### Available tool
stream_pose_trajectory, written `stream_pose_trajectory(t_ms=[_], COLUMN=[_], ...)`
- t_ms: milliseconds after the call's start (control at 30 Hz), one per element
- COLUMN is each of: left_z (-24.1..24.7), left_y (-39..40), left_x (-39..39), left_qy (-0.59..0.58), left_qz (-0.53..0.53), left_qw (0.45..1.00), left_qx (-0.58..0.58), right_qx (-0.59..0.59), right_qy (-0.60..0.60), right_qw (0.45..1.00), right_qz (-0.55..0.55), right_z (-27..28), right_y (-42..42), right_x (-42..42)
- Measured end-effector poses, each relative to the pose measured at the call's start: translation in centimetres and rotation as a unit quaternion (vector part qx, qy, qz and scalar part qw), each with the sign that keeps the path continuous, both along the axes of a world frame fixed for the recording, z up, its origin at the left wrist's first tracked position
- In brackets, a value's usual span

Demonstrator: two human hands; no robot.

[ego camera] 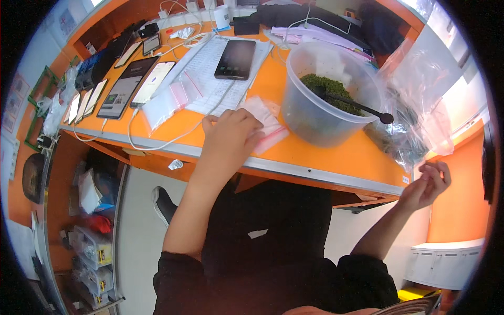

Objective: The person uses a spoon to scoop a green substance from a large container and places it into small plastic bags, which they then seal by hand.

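My left hand [232,130] is over the desk's front edge, thumb and fingertips on small clear zip bags [271,134] with a pink seal strip. I cannot tell whether it pinches one. My right hand [427,185] hangs in the air just off the desk's right corner, fingers loosely curled, nothing visible in it. Between the hands stands a translucent plastic tub [319,126] holding chopped dried green herb [330,92]. A black long-handled spoon [366,108] lies in it, its handle leaning over the rim. More zip bags [173,100] lie left of my left hand.
Along the desk's left side lie several phones [153,82] and a tablet [128,88], with white charging cables [169,146]. A black phone [236,59] rests on handwritten sheets [208,59]. Clear plastic bags [409,130] crowd the right edge. Below left, a shelf holds plastic boxes [92,246].
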State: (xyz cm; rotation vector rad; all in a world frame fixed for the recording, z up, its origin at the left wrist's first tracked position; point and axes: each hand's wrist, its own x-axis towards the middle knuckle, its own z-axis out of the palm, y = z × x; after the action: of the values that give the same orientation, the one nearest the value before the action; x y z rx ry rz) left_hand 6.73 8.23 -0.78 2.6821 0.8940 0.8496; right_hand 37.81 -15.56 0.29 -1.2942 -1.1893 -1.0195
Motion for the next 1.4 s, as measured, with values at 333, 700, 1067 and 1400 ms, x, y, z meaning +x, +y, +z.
stream_pose_trajectory(t_ms=[333, 700, 1067, 1400], left_z=[0.2, -3.4, -3.1, -3.6], left_y=[0.9, -9.0, -8.9, -9.1], left_x=[-1.0, -3.4, -7.1, -8.4], left_qy=[-0.268, -0.287, -0.195, -0.102], left_qz=[0.098, -0.008, -0.151, -0.1], left_qw=[0.941, 0.956, 0.947, 0.977], left_qx=[0.183, -0.06, -0.207, -0.155], right_qx=[-0.023, -0.371, -0.493, -0.493], right_qy=[0.147, 0.187, 0.155, 0.173], right_qw=[0.971, 0.767, 0.669, 0.683], right_qz=[0.186, 0.489, 0.534, 0.511], right_z=[-3.9, -2.0, -3.7, -4.6], right_y=[2.8, 9.2, 9.5, 9.2], right_x=[-4.7, -17.3, -20.8, -21.0])
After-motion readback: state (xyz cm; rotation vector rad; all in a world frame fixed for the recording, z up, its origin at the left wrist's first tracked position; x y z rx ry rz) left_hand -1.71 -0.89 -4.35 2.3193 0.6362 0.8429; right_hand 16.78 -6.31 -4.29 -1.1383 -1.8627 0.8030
